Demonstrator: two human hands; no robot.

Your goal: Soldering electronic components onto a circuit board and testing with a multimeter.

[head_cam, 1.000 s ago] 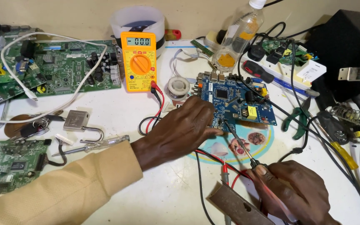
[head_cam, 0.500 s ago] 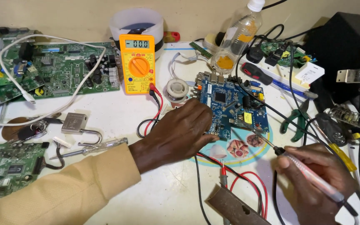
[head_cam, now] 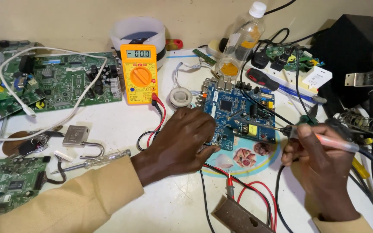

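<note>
A blue circuit board [head_cam: 242, 113] lies in the middle of the white table on a round patterned mat [head_cam: 251, 160]. My left hand [head_cam: 182, 140] rests on the board's near left corner, fingers curled, pressing it down. My right hand [head_cam: 318, 157] grips a soldering iron [head_cam: 324, 140] with a pink handle; its thin metal tip reaches left over the board near a yellow component. A yellow multimeter [head_cam: 140, 73] stands behind the board, its red and black leads [head_cam: 158, 113] running past my left hand.
Green circuit boards [head_cam: 72, 81] cover the left side, with a padlock [head_cam: 77, 137], a screwdriver [head_cam: 93, 160] and a white cable. A plastic bottle [head_cam: 242, 41], a solder reel [head_cam: 180, 97], a power strip and a coiled iron stand [head_cam: 365, 123] sit behind and right.
My right hand rose from the table's near edge with the soldering iron and brought its tip over the blue board. My left hand stayed on the board.
</note>
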